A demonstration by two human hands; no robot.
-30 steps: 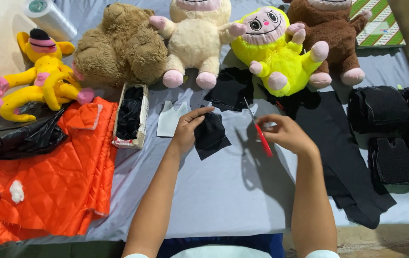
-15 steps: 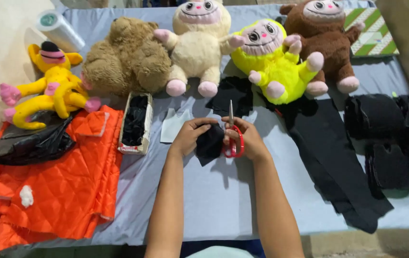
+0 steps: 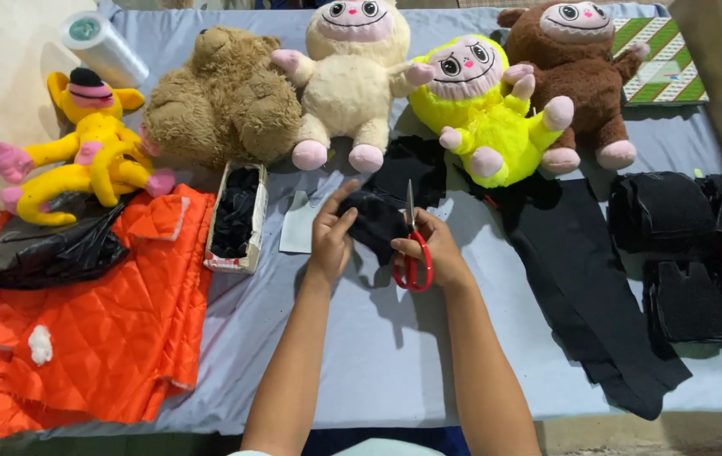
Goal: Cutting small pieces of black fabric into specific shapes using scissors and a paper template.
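Observation:
My left hand grips a small piece of black fabric just above the grey table cover. My right hand holds red-handled scissors with the blades pointing away from me, right at the fabric's right edge. A white paper pattern piece lies flat just left of my left hand. More black fabric lies behind the hands, in front of the plush toys.
Plush toys line the back: yellow one, brown bear, cream one, neon yellow one, brown one. Orange quilted fabric and a black bag lie left; a small box of black scraps. Black cloth strip and cut stacks right.
My right hand moved the scissors from off to the right in to the black fabric, blades now upright against it. The left hand has kept hold of the fabric.

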